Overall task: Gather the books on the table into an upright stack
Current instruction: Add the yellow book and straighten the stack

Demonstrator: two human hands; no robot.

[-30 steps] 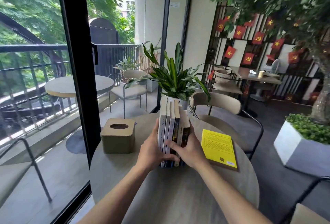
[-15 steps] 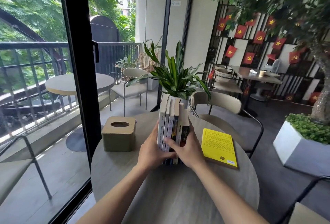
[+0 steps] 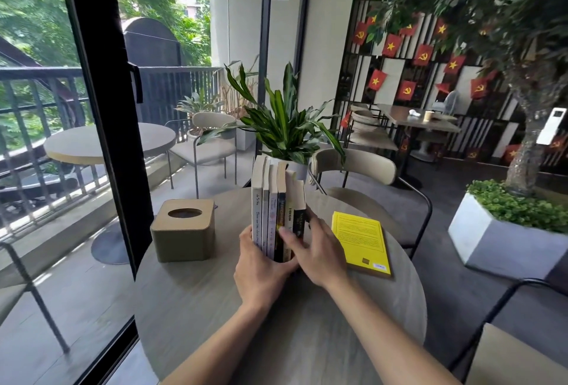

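Gripping upright books [image 3: 278, 215], left hand [image 3: 261, 271] & right hand [image 3: 318, 251] hide stack's base.

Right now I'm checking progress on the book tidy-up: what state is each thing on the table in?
Standing books: upright, pressed together between both hands.
Yellow book: lying flat, apart from the stack.
Left hand: gripping the stack's left side.
Right hand: pressing its right side.
Tissue box: upright, untouched.

On a round table [image 3: 215, 308], upright books [image 3: 275, 209] stand at centre; a tissue box [image 3: 183, 231] at nine o'clock, a flat book [image 3: 361, 240] at three, a potted plant [image 3: 285, 126] at twelve.
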